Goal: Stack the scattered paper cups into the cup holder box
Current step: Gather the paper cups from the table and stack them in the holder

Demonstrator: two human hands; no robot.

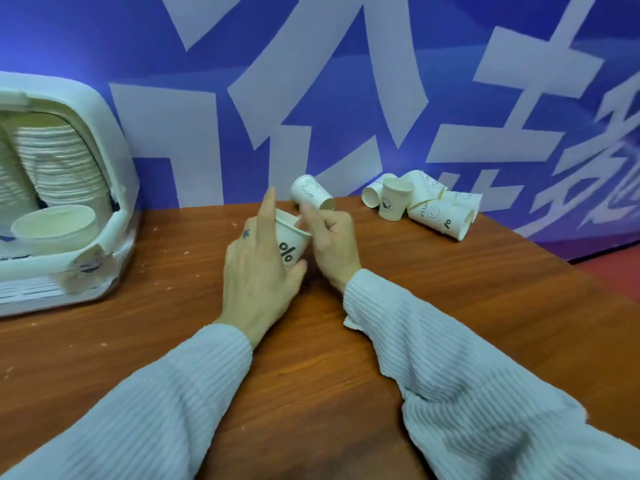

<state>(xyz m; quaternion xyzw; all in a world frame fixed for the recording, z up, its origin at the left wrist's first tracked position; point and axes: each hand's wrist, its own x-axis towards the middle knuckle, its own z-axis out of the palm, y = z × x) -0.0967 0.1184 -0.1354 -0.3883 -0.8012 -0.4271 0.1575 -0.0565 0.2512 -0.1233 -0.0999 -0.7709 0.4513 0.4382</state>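
Near the middle of the wooden table (450, 289), toward its back edge, the left hand (256, 275) is closed around an upright paper cup (290, 242) printed with a percent sign, thumb under its base and forefinger stretched up past the rim; the right hand (332, 240), just beside it, pinches a second cup (310, 194) that is tipped on its side above the first, its open mouth turned right and away; the two cups are close but whether they touch cannot be told; both sleeves (467, 386) are pale ribbed knit and lie across the front half of the table. At the left edge stands the white cup holder box (114, 140), open toward the middle, with tall nested stacks of cups (59, 161) leaning inside and a wider single cup (55, 226) lying at its mouth; bare wood runs between the box and the hands. Along the back edge to the right lies a loose pile of cups (440, 209), most on their sides, one upright (394, 199), well apart from the hands; the right edge slants toward the front right, and a blue wall with large white characters (329, 81) closes off the back.
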